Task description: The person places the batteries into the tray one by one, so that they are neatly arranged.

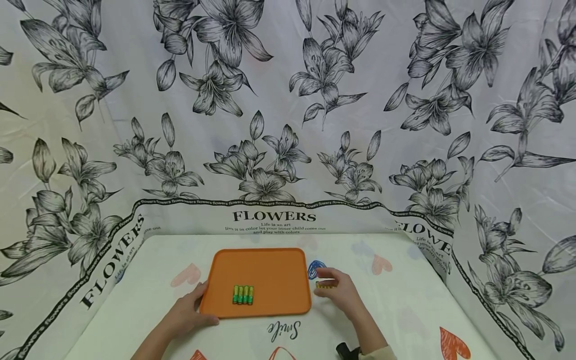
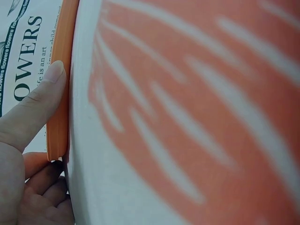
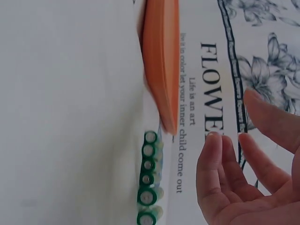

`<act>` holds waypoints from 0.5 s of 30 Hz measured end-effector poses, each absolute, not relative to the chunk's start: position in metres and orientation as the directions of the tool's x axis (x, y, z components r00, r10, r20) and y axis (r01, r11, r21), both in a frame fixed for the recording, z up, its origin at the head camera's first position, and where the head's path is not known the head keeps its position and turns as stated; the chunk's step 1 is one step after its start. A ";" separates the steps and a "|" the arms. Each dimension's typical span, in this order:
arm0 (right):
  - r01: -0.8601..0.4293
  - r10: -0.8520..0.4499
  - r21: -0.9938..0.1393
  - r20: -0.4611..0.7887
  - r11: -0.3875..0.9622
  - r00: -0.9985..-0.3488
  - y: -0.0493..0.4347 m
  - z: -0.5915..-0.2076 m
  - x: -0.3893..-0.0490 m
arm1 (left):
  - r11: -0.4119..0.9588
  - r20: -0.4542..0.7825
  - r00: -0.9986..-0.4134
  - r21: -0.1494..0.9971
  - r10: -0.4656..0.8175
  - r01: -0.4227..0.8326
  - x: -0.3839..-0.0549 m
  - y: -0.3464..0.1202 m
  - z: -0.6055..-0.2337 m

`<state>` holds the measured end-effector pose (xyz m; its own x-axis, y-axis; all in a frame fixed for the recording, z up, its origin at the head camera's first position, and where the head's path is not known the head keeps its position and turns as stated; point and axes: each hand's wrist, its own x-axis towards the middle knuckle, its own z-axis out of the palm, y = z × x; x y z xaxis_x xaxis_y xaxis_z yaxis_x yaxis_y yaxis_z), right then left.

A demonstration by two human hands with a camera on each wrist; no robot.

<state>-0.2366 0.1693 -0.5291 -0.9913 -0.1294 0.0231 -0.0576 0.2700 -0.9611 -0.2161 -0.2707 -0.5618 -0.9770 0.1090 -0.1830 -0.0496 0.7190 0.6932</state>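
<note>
An orange tray [image 1: 279, 280] lies on the table, with several green-and-yellow batteries [image 1: 243, 295] side by side in its left half. My left hand [image 1: 191, 311] holds the near left corner. Its thumb [image 2: 47, 89] presses the tray's near wall, while the other fingers sit around the corner on the left side. Past the tray's right edge, my right hand [image 1: 338, 290] hovers by a second row of batteries [image 3: 148, 165] on the tablecloth. Its fingers are bent apart from the thumb with nothing between them. In the head view this hand partly hides that row.
The white tablecloth [image 1: 405, 305] carries printed hearts and the word Smile. Close behind the table hangs a flowered curtain [image 1: 279, 165], which also runs along both sides. A black object [image 1: 346, 351] is at my right wrist, beside the sleeve [image 1: 380, 353].
</note>
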 end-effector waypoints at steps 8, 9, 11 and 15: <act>0.017 -0.002 -0.942 -0.019 0.334 -1.000 0.190 -0.533 -0.237 | 0.709 -0.163 -0.980 0.704 0.117 -0.032 -0.216 -0.270 -0.561; 0.024 0.009 -0.939 -0.022 0.342 -1.000 0.193 -0.533 -0.238 | 0.708 -0.163 -0.980 0.705 0.116 -0.033 -0.216 -0.270 -0.561; 0.028 0.025 -0.935 -0.021 0.352 -0.999 0.199 -0.536 -0.239 | 0.710 -0.161 -0.980 0.704 0.115 -0.032 -0.216 -0.270 -0.561; 0.021 0.030 -0.930 -0.010 0.367 -0.999 0.211 -0.539 -0.241 | 0.705 -0.162 -0.980 0.708 0.114 -0.035 -0.215 -0.271 -0.563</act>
<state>-0.2410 0.2111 -0.5391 -0.9995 0.0304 -0.0102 0.0207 0.3674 -0.9298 -0.2148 -0.2711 -0.5625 -0.9802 0.1138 -0.1622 -0.0353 0.7052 0.7081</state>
